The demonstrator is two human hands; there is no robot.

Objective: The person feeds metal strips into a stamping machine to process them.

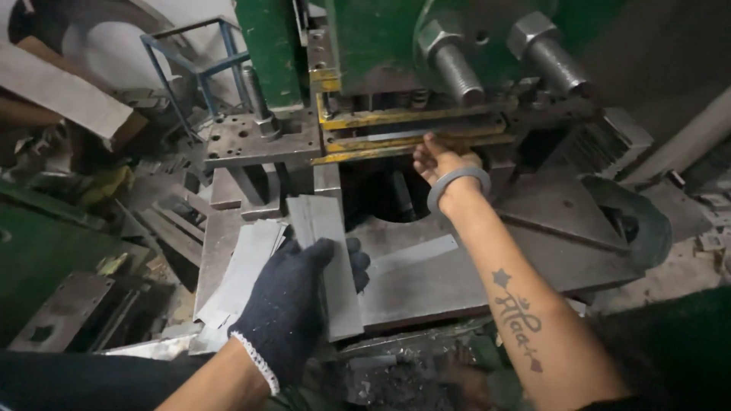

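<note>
- Dim, cluttered workshop fills my view, with a green press machine (pixel 365 38) at the far side and its grey steel bed (pixel 457 281) below me.
- My left hand (pixel 293 304), in a dark knit glove, grips a stack of flat grey metal strips (pixel 327 259) standing on the near left part of the bed.
- More loose strips (pixel 244 266) lie fanned out just left of that stack.
- My bare right hand (pixel 438 160), a grey bangle (pixel 457 183) on its wrist, reaches into the yellow-edged die slot (pixel 403 133); its fingers are hidden, so I cannot tell how it is closed.
- One single strip (pixel 415 253) lies on the bed between my arms.
- Judging by the thick stack, most strips seem yet to be pressed.
</note>
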